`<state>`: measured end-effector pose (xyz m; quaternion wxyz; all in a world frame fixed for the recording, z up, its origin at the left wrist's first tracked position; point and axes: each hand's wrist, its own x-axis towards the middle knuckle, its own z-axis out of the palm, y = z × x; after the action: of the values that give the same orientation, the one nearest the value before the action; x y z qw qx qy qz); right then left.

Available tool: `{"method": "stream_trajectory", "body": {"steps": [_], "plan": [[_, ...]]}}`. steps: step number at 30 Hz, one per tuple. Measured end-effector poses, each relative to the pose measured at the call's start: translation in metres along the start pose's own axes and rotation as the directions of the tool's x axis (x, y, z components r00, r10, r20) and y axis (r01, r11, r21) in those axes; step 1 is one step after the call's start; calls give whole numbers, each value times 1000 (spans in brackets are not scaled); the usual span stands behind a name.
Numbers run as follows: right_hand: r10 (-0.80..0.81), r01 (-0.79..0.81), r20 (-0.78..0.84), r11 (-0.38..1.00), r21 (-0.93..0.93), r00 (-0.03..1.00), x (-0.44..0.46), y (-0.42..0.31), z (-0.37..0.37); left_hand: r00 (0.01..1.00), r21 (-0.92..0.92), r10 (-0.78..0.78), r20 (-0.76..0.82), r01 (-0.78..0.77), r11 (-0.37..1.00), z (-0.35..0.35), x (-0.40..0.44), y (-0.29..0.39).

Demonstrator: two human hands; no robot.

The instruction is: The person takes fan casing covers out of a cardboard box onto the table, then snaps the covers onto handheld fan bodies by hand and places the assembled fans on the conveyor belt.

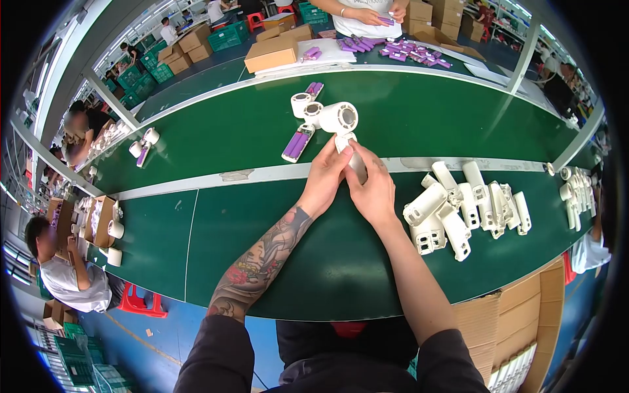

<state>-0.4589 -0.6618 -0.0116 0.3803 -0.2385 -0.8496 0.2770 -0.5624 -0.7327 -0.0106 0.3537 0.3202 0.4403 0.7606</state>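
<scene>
In the head view, a white fan-like unit [339,118] with a round barrel head is held up in front of me, its handle pointing toward me. My left hand [325,175] is closed on the handle's left side, thumb near its upper end. From the other side, my right hand [375,188] grips the same handle, partly hiding it. Just beyond, on the green surface, lie two similar units with round heads [301,103] and open handles showing purple battery cells [298,142]. White handle shells [457,219] are piled right of my right hand.
A pale rail [275,173] crosses the green bench [249,216]. Across it, a person [367,19] handles purple cells beside a heap [413,54] of them. A cardboard box [101,221] with parts stands at left; an open carton [517,314] is below the right edge.
</scene>
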Motion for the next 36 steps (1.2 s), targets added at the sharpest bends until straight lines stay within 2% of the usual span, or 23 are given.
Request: {"method": "stream_trajectory", "body": {"steps": [4,5,7,9,10,12,14,15,19,20,24,25,26,27,29,30,32,33,34,35,36], "plan": [[-140,169,-142,962,216,980,1,25,21,999,102,5,51,-11,995,-16,5,-4],[-139,167,-142,962,215,980,1,21,18,999,101,3,51,-9,995,-16,4,-3],[130,-123,18,874,471,991,1,11,15,998,88,-33,44,29,996,-15,3,2],[338,-412,242,650,639,909,0,3,12,997,77,-72,34,69,995,-14,1,4],[341,-411,238,648,642,909,0,4,10,996,81,-75,38,71,994,-13,1,3],[287,-366,229,778,511,930,1,5,4,988,386,123,97,-151,910,-13,3,-1],[236,-308,229,878,365,944,1,7,0,933,628,286,217,-358,691,-13,5,-5],[244,-313,223,876,368,944,0,8,-1,933,628,279,226,-358,691,-12,5,-5],[257,-293,173,927,235,951,-2,3,1,982,524,63,181,-150,838,-12,4,-2],[259,-294,168,925,239,951,-2,2,1,981,528,60,186,-151,836,-11,4,-2],[314,-379,213,774,508,925,-1,4,3,987,699,133,94,-161,697,-11,18,-6],[312,-376,210,776,506,927,2,6,0,948,833,315,44,-209,512,-20,28,-13],[383,-467,274,631,620,882,5,10,-3,873,931,487,34,-205,302,-33,42,-20],[439,-542,351,457,706,827,7,14,-6,875,930,483,34,-204,305,-48,53,-31],[481,-619,519,66,782,707,11,19,-11,767,987,635,89,15,-157,-71,75,-45],[480,-619,517,73,782,709,12,22,-8,764,988,640,86,16,-152,-69,80,-34],[507,-431,267,239,870,819,12,37,14,952,996,293,-88,85,25,-61,88,-9],[507,-329,134,318,889,852,11,41,23,985,985,84,-150,142,95,-58,89,1],[493,-224,-1,397,890,870,10,45,30,972,965,-131,-194,213,152,-53,88,9],[493,-223,-2,397,890,870,10,43,31,972,965,-131,-193,212,152,-51,86,11],[447,-186,-58,483,855,893,9,39,33,975,894,-90,-203,222,389,-48,80,12]]}}
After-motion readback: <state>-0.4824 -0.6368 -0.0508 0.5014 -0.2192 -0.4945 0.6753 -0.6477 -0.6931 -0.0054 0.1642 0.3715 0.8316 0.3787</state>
